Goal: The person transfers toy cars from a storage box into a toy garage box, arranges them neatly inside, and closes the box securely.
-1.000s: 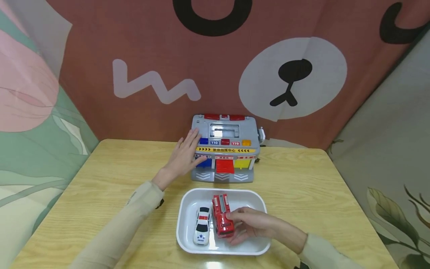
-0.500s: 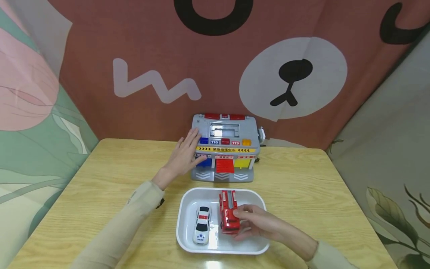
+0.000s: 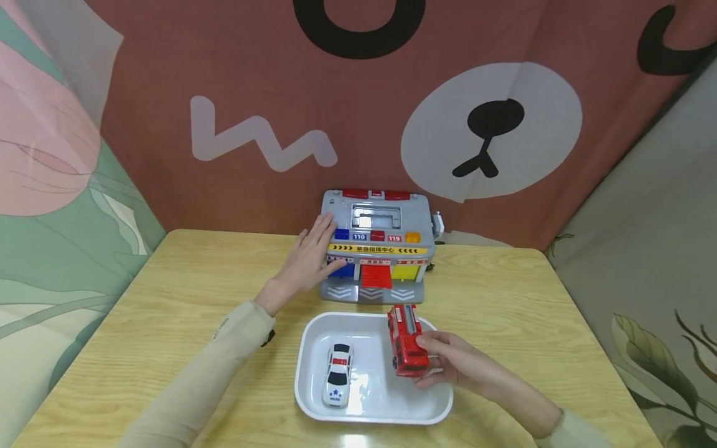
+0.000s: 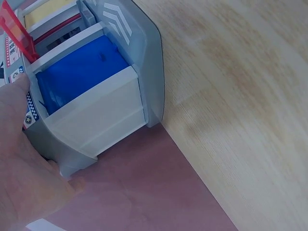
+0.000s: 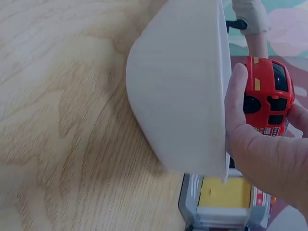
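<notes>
My left hand [image 3: 305, 258] rests on the left side of the grey toy emergency station [image 3: 414, 214], fingers straight on the roof and thumb [image 4: 17, 86] over the front edge. The station's middle red door [image 3: 376, 276] is swung up; the blue door [image 4: 79, 74] and yellow door [image 3: 404, 272] are down. With thumb and fingers, my right hand [image 3: 456, 361] grips a red toy fire truck [image 3: 406, 339] by its cab, lifted over the right part of the white tray [image 3: 381, 398]. A white toy police car [image 3: 338, 373] lies in the tray's left part.
The wooden table [image 3: 185, 292] extends to both sides of the tray and station. Close behind the station hangs a brown bear-print cloth [image 3: 252, 199]. A white part [image 3: 437, 224] sticks out from the station's right side.
The fire truck has risen from the tray floor and moved right and slightly away from me in my right hand. The left hand, station and police car stay put.
</notes>
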The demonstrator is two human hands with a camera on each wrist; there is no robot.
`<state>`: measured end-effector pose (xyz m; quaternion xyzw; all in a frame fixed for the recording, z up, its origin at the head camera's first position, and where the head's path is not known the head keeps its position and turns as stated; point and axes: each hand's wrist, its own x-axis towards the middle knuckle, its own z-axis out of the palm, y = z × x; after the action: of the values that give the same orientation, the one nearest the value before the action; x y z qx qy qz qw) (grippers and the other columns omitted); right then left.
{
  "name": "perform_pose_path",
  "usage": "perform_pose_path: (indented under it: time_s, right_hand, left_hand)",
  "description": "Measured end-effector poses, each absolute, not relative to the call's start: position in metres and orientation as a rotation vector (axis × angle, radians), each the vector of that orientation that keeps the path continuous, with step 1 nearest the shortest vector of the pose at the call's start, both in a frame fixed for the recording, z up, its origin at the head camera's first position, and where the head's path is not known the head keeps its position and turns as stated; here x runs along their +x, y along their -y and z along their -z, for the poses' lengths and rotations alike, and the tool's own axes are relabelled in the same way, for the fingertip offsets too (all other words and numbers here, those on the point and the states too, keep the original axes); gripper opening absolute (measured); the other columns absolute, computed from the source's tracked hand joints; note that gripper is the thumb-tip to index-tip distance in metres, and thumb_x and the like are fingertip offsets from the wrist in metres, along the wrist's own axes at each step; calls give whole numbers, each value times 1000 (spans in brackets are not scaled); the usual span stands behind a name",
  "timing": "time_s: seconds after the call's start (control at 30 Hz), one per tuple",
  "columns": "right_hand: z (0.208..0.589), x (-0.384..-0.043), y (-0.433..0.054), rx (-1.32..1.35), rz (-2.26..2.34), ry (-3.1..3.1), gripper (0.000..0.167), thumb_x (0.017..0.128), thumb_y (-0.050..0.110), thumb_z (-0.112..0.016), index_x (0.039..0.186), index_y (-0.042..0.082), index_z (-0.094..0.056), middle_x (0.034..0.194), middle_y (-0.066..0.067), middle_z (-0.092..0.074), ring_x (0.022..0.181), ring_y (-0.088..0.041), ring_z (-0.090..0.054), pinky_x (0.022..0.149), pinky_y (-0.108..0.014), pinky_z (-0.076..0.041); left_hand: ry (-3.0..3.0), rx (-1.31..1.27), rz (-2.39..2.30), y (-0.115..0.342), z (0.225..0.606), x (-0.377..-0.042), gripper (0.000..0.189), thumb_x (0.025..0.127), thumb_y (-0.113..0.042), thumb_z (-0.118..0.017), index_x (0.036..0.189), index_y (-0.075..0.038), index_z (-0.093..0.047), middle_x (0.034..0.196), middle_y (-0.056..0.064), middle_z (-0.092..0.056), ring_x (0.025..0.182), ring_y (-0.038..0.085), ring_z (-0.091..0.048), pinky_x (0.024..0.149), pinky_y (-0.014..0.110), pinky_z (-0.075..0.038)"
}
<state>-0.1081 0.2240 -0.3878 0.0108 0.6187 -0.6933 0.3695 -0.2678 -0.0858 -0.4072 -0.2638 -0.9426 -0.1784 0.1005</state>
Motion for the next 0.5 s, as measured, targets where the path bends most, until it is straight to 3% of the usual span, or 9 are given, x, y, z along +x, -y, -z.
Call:
perform_pose_path:
  time_s: [0.27, 0.5]
  right_hand:
    - [386, -118, -251, -51, 1837, -1590, 54, 104, 29, -40, 136, -14, -34, 106, -10, -69, 89, -19, -66, 80, -32, -56]
    - [385, -140, -277, 45, 1872, -1700, 59, 104, 32, -42, 140, -13, -32, 107, -6, -70, 90, -18, -66, 85, -35, -54]
  left_hand:
    - [2787, -781, 522, 86, 405, -266, 86, 94, -57, -50, 154, -6, -17, 162, 9, -1, 147, 26, 1, 114, 55, -12]
    - [2777, -789, 487, 85, 405, -266, 86, 94, -58, -49, 154, -5, -17, 162, 10, -2, 147, 26, 1, 114, 55, -13]
